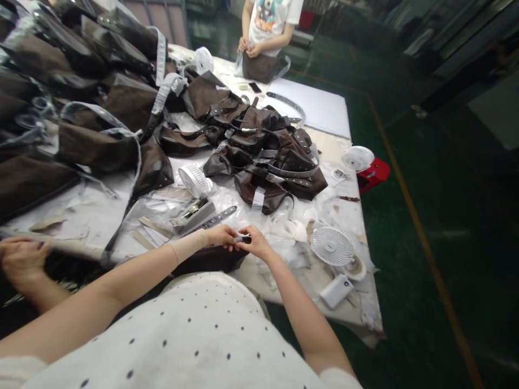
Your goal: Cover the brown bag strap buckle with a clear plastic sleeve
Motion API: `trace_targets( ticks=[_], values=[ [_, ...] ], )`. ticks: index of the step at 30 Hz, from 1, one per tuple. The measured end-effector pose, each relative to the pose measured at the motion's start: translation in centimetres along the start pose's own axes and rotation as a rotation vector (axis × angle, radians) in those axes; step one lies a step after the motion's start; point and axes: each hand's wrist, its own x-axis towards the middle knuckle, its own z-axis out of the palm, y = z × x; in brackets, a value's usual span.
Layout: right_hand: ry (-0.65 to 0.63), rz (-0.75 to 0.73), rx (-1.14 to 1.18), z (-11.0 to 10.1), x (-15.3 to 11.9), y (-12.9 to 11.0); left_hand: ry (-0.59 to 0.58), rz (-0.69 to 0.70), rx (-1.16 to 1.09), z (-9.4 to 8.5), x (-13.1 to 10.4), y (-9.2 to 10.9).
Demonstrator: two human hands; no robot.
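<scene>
- left hand (223, 236): fingertips pinched on a small dark-and-pale piece (244, 239), details too small to read.
- right hand (257, 244): thumb and fingers curled round the same piece from the other side, facing the left.
- dark brown bag (221, 259): right under both hands, at the near table edge, up against the wearer's front; partly hidden by the left forearm.
- just beyond the left hand: studded strap (221, 216), tape dispenser (194, 214) beside it, small white fan (194, 180) behind.
- heap of brown bags (279, 146) past the hands, straps partly in pale wrap; bigger pile (101, 102) off to the left.
- right of the right hand: round white fan (332, 246), roll (357, 268) next to it, white phone (336, 292) near the table corner.
- co-worker's hand (24, 262) at the left edge, fingers bent, can't tell if gripping anything.
- person across the table (219, 67): both hands at the top of another brown bag (259, 68).
</scene>
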Motion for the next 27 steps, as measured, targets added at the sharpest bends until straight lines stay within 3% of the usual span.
trace_targets(
  ticks=[6, 13, 21, 27],
  values=[
    [0.014, 0.019, 0.059, 1.1, -0.7, 1.4, -0.073, -0.086, -0.224, -0.8, -0.7, -0.2],
    [0.045, 0.021, 0.146, 0.6, -1.7, 1.8, -0.045, -0.116, -0.309, -1.4, -0.9, -0.7],
    [0.146, 0.01, 0.205, 1.1, -3.3, 1.9, 0.028, -0.144, -0.238, -0.5, -0.8, -1.0],
    [0.215, 0.049, 0.203, 1.4, -3.9, 2.3, 0.192, 0.006, -0.015, 0.6, -0.7, -0.1]
  ],
)
